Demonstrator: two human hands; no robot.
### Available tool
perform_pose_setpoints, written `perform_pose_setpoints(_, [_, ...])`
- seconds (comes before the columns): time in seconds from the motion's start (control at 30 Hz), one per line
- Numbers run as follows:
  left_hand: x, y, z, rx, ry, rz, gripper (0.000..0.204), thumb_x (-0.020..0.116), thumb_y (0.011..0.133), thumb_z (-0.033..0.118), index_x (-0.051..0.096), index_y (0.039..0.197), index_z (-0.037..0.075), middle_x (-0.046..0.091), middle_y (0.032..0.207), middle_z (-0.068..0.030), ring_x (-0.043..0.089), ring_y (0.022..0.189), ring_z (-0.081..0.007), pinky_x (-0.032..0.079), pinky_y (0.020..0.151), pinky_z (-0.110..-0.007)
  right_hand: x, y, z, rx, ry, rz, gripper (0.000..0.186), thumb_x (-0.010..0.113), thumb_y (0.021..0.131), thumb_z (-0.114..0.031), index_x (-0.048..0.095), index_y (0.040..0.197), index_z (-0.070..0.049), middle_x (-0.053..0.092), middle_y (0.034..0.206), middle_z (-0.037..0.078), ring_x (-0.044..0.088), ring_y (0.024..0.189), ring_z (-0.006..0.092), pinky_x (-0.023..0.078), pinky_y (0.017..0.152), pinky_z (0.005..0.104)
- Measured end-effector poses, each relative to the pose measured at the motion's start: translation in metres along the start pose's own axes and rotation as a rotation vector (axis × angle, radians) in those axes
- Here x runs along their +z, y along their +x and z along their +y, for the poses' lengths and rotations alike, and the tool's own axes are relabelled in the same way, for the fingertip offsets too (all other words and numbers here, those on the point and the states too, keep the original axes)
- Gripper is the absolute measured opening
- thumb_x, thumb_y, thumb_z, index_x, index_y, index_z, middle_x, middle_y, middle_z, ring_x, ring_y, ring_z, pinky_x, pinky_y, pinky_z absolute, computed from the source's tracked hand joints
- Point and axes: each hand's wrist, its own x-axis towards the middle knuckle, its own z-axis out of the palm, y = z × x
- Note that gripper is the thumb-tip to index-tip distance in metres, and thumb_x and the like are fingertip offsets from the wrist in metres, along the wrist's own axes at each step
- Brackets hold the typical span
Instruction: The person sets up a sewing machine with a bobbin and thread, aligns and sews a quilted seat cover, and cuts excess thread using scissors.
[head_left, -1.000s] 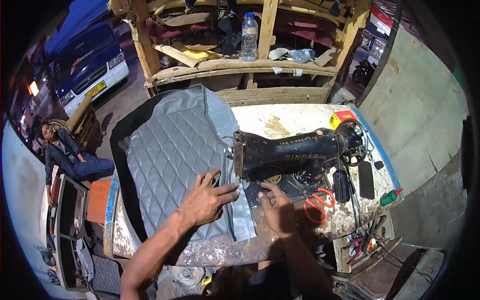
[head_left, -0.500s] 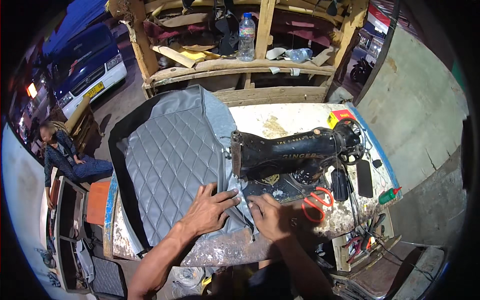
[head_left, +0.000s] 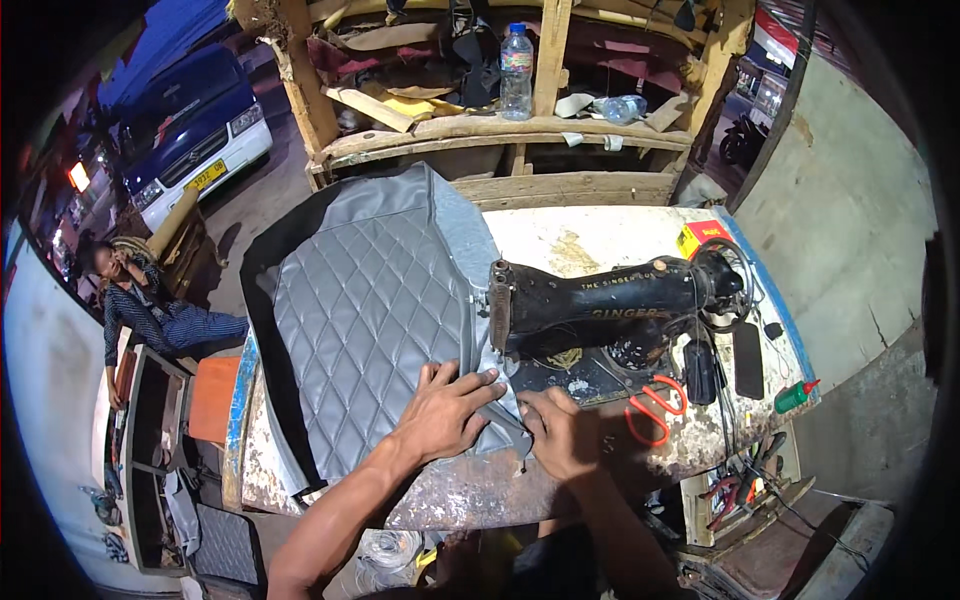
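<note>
A grey diamond-quilted cover (head_left: 350, 310) with black side panels, like a vinyl seat cover, spreads over the left half of the worktable. Its right edge runs under the needle end of a black sewing machine (head_left: 610, 305). My left hand (head_left: 445, 410) lies on the cover near that edge, fingers stretched forward and apart. Close by on the right, my right hand (head_left: 562, 430) has its fingers curled at the cover's edge strip, just in front of the machine. The needle and presser foot are too dark to make out.
Orange-handled scissors (head_left: 655, 412), a black phone-like slab (head_left: 748, 360) and a green bottle (head_left: 797, 397) lie right of my hands. A tool drawer (head_left: 740, 490) juts out below. Behind stands a wooden shelf (head_left: 500, 130) with a water bottle (head_left: 516, 72). A person (head_left: 165, 310) sits at left.
The whole view has shifted, so things appear a little farther right. My hands keep nearly the same place on the cover. The seated person has raised a hand to the head.
</note>
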Motion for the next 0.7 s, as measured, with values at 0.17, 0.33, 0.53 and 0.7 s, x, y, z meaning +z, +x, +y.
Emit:
perform_pose_setpoints(0.17, [-0.002, 0.006, -0.016, 0.086, -0.051, 0.02, 0.055, 0.073, 0.075, 0.013, 0.069, 0.13, 0.016, 0.066, 0.132, -0.0034, 0.05, 0.105, -0.0322, 0.036, 0.098, -0.045, 0.0, 0.001, -0.004, 0.025, -0.033, -0.032, 0.022, 0.068, 0.091, -0.007, 0.073, 0.112, -0.009, 0.066, 0.092, 0.013, 0.069, 0.084, 0.0306, 0.055, 0.072, 0.0395])
perform_pose_setpoints(0.33, [-0.002, 0.016, -0.032, 0.151, -0.039, 0.021, 0.055, 0.075, 0.073, 0.019, 0.072, 0.128, 0.016, 0.071, 0.121, -0.0052, 0.051, 0.102, -0.0302, 0.036, 0.097, -0.043, -0.002, 0.002, -0.003, 0.028, 0.042, -0.032, 0.025, 0.063, 0.089, -0.001, 0.072, 0.111, -0.006, 0.066, 0.091, 0.013, 0.069, 0.087, 0.0308, 0.054, 0.075, 0.0387])
perform_pose_setpoints(0.53, [-0.013, 0.01, -0.018, 0.129, -0.006, -0.066, 0.066, 0.072, 0.066, 0.023, 0.069, 0.131, 0.011, 0.067, 0.134, -0.0053, 0.053, 0.105, -0.0311, 0.039, 0.097, -0.043, -0.007, 0.004, -0.004, 0.028, 0.037, -0.01, 0.023, 0.063, 0.09, -0.009, 0.071, 0.112, -0.009, 0.064, 0.094, 0.012, 0.067, 0.088, 0.0335, 0.054, 0.077, 0.0418])
perform_pose_setpoints(0.7, [-0.012, 0.0, 0.013, 0.03, 0.067, -0.09, 0.08, 0.071, 0.061, 0.019, 0.061, 0.14, 0.012, 0.063, 0.141, -0.0054, 0.052, 0.105, -0.0343, 0.039, 0.097, -0.044, -0.014, 0.007, -0.006, 0.082, 0.085, -0.009, 0.022, 0.064, 0.09, -0.009, 0.071, 0.111, -0.007, 0.066, 0.098, 0.013, 0.068, 0.092, 0.0345, 0.054, 0.081, 0.042])
